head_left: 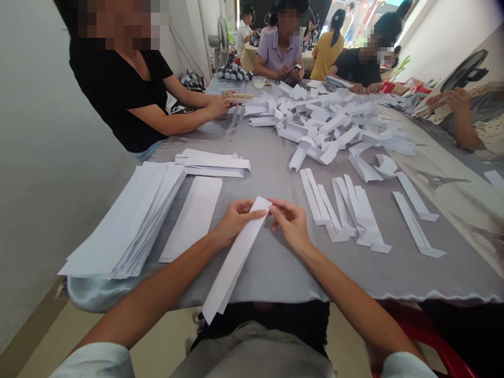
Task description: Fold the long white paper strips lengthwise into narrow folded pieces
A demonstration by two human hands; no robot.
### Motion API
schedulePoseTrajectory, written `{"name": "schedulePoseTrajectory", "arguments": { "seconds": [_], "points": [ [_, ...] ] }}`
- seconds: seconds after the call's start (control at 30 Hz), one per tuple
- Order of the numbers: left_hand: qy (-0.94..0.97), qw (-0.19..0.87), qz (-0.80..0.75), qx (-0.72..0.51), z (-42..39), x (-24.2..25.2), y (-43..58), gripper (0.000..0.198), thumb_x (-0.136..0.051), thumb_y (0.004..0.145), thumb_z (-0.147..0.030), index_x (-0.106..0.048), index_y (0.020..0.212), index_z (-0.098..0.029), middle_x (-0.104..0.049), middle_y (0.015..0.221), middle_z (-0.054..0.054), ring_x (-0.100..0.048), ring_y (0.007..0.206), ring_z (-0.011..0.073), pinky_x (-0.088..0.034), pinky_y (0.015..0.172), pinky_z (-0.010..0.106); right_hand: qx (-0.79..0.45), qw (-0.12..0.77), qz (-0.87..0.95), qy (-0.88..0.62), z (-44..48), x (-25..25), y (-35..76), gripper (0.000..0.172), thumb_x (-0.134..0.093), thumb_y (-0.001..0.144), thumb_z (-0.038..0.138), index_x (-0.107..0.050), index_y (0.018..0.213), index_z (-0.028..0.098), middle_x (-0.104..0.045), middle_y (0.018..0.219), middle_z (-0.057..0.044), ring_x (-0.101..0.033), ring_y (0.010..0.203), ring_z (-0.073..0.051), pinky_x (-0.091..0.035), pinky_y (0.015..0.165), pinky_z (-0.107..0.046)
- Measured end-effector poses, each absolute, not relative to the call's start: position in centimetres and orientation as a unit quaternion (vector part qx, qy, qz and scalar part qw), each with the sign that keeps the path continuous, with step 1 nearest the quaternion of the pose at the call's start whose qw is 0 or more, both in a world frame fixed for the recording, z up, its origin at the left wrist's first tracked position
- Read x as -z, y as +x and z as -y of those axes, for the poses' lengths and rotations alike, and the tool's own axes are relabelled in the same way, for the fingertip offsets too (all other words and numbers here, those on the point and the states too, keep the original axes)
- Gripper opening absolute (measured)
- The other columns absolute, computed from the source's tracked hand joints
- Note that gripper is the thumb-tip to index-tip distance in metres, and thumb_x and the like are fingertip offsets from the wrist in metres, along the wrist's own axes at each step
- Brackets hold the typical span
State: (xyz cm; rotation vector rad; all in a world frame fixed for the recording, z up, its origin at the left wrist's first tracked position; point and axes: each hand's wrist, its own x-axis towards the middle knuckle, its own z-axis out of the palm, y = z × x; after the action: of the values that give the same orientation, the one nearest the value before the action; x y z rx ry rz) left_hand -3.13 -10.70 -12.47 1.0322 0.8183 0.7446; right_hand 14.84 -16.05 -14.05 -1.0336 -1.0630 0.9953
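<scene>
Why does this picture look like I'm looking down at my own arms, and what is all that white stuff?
Good question! There is no robot here, just a person's two bare hands. The only picture comes from a camera worn on that person's head, looking forward and down, so you see what they see.

The left hand holds a folded white paper strip, and the right hand pinches its upper corner.

The white stuff is paper. On the grey tablecloth, a big paper stack lies at the left. Folded strips lie at the right, and farther back is a jumbled heap of folded paper. Other people sit around the table too, like the person in a black top.
</scene>
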Motion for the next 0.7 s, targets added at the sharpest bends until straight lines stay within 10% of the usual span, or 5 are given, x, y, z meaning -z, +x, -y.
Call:
{"name": "schedulePoseTrajectory", "arguments": {
  "seconds": [0.43, 0.7],
  "points": [
    [0.492, 0.724, -0.377, -0.302, 10.8, 12.4, -3.2, 0.047, -0.099, 0.069, -0.044, -0.078, 0.102, -0.017, -0.081, 0.083, 0.006, -0.065, 0.055, 0.0139, -0.043, 0.049, 0.024, -0.564, 0.567, 0.373, -0.470, 16.0, 13.1, 14.8, 0.044, -0.094, 0.073, 0.056, -0.074, 0.082, 0.018, -0.068, 0.071, -0.002, -0.062, 0.060, -0.014, -0.045, 0.034, -0.018],
    [0.512, 0.712, -0.377, -0.297, 10.5, 11.9, -3.6, 0.083, -0.096, 0.074, -0.052, -0.061, 0.143, -0.022, -0.081, 0.084, 0.003, -0.068, 0.059, 0.0157, -0.046, 0.053, 0.023, -0.570, 0.562, 0.383, -0.461, 16.1, 12.8, 15.0, 0.040, -0.095, 0.074, 0.051, -0.072, 0.072, 0.018, -0.070, 0.068, -0.002, -0.061, 0.052, -0.012, -0.046, 0.038, -0.020]
  ]
}}
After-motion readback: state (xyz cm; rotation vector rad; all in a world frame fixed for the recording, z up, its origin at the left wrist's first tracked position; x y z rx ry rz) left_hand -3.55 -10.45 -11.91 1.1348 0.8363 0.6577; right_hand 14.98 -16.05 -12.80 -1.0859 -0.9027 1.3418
